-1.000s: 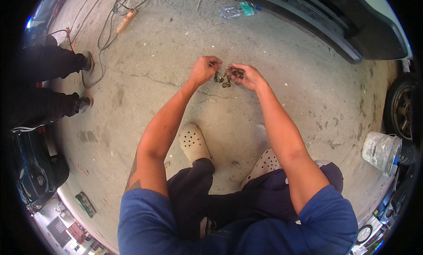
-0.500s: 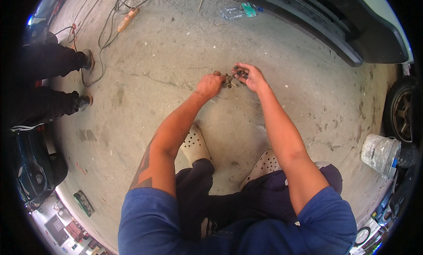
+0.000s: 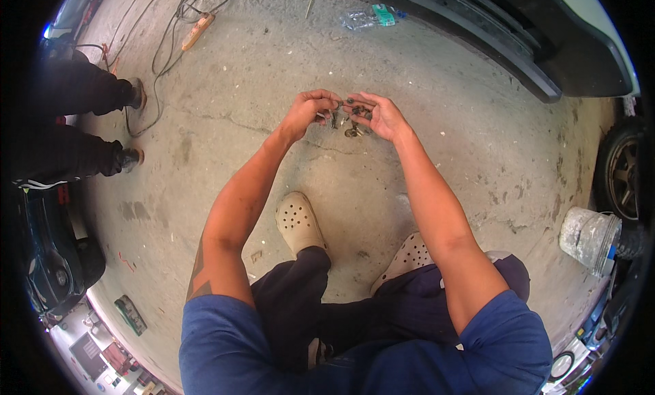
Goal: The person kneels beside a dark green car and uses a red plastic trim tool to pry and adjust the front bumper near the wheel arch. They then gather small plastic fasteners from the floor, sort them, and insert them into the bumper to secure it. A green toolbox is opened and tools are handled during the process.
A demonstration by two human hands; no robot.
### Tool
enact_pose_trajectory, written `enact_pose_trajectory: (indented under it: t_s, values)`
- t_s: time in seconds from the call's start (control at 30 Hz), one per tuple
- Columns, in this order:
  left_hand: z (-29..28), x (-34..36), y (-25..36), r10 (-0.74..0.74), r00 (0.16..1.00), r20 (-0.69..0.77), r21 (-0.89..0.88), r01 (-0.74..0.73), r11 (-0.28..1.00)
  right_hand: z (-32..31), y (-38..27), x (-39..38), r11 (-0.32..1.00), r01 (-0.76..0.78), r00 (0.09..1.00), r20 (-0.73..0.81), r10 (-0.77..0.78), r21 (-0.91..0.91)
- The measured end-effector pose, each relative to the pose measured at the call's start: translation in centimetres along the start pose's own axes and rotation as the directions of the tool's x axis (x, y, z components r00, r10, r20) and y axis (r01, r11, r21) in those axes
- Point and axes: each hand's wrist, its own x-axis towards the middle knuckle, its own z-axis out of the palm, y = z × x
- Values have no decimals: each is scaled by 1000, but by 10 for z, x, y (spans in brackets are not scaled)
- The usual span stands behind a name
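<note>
My left hand (image 3: 308,115) is above the concrete floor, its fingers closed in a pinch near my right fingertips. Small dark pieces (image 3: 334,120) show at those left fingers, too small to tell their kind. Palm turned up and fingers curled, my right hand (image 3: 386,118) cradles several small dark parts (image 3: 360,112) that look like bolts or similar hardware. Below and between the hands, a small pile of dark and pale metal-looking parts (image 3: 352,131) lies on the floor.
My clog-shod feet (image 3: 298,221) flank the floor in front of me. A clear plastic bottle (image 3: 360,19) lies near a dark car bumper (image 3: 471,26). A power strip (image 3: 198,32) with cords, a person's legs (image 3: 89,156), a stained bucket (image 3: 583,234) and a wheel (image 3: 622,173) are around.
My left hand has lifted from the pile and shifted left and slightly away, its fingers now beside the right fingertips. The right hand has moved slightly left, still holding the dark parts.
</note>
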Motion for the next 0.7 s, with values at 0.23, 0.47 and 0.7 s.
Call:
enact_pose_trajectory:
  t_s: [0.23,0.47,0.7]
  values:
    - [19,-1,11,107,993,55,257,-118,959,5,3,3,999,-13,999,-41,11,-38]
    - [16,27,-12,341,940,32,704,-263,660,-19,7,8,997,19,977,-208,-35,-78]
    - [33,42,-74,422,880,216,921,-328,212,-48,12,5,976,33,913,-391,-118,-217]
